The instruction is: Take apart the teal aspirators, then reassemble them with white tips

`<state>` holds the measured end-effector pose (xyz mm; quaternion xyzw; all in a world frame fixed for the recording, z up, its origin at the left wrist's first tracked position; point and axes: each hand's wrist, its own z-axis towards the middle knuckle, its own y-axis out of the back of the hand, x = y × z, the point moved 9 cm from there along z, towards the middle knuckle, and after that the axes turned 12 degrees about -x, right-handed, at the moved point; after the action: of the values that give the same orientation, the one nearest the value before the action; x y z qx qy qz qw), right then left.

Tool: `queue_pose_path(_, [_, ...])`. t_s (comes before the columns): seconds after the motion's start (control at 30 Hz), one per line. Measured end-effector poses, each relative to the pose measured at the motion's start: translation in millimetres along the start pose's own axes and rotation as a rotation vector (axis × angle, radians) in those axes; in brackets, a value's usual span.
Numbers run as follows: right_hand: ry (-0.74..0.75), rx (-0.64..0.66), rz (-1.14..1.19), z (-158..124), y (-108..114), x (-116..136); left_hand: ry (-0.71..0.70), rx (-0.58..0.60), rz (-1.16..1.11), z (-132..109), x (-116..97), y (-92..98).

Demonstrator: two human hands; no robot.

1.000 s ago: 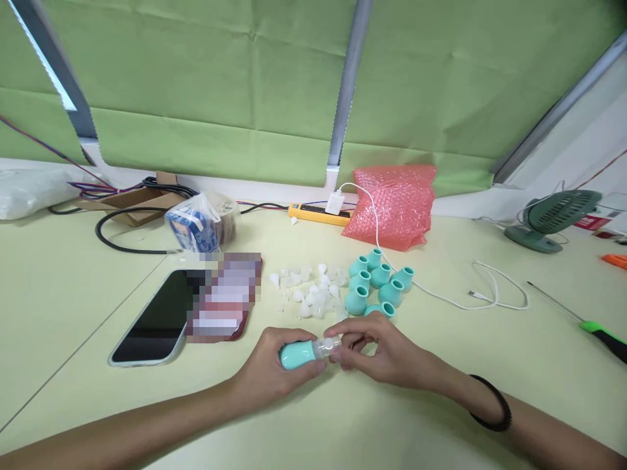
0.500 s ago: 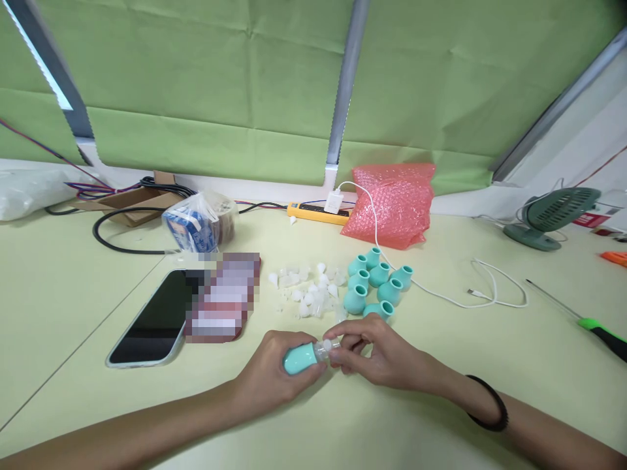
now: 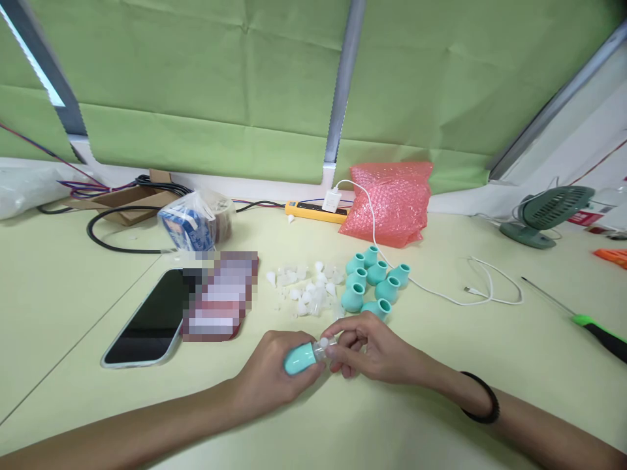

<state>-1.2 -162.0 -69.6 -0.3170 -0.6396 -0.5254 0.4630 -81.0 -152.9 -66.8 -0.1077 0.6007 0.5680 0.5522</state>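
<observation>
My left hand (image 3: pixel 274 365) is closed round a teal rubber bulb (image 3: pixel 300 358), held just above the pale green table (image 3: pixel 441 365). My right hand (image 3: pixel 369 349) pinches a small clear plastic tip (image 3: pixel 327 346) at the bulb's mouth; both hands meet there. Just beyond my hands lies a scatter of several white and clear tips (image 3: pixel 306 290). Beside it, to the right, stands a cluster of several more teal bulbs (image 3: pixel 372 282). A black band sits on my right wrist.
A phone (image 3: pixel 144 320) and a blurred dark red card (image 3: pixel 220 297) lie at the left. Farther back are a wrapped blue box (image 3: pixel 193 222), a yellow power strip (image 3: pixel 316 210), a pink bubble-wrap bag (image 3: pixel 392 202) and a white cable (image 3: pixel 470 287). A green-handled screwdriver (image 3: pixel 588 323) and fan (image 3: pixel 546 212) sit right.
Both hands have stayed together on the bulb and tip, with only small finger shifts. The view has drifted a little, so the table items sit slightly left and higher.
</observation>
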Motion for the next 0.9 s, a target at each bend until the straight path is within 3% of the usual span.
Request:
queue_pose_path(0.37, [-0.109,-0.006,0.107,0.8,-5.4,-12.6,-0.035,0.014,0.012,-2.0,-3.5,-0.6])
queue_pose_path(0.63, [-0.096,-0.012,0.116,1.9,-5.9,-7.5,-0.027,-0.005,-0.098,-2.4,-2.4,2.1])
queue_pose_path(0.73, [-0.03,-0.073,0.048,5.8,0.8,1.9,0.023,-0.029,-0.196,-2.1,0.1,6.0])
queue_pose_path(0.8, [0.062,-0.198,0.022,9.8,13.2,9.9,0.079,-0.084,-0.231,-1.2,5.5,12.6])
queue_pose_path(0.9, [0.356,-0.425,-0.214,8.7,31.8,28.1,0.196,-0.218,-0.261,0.0,19.2,26.7])
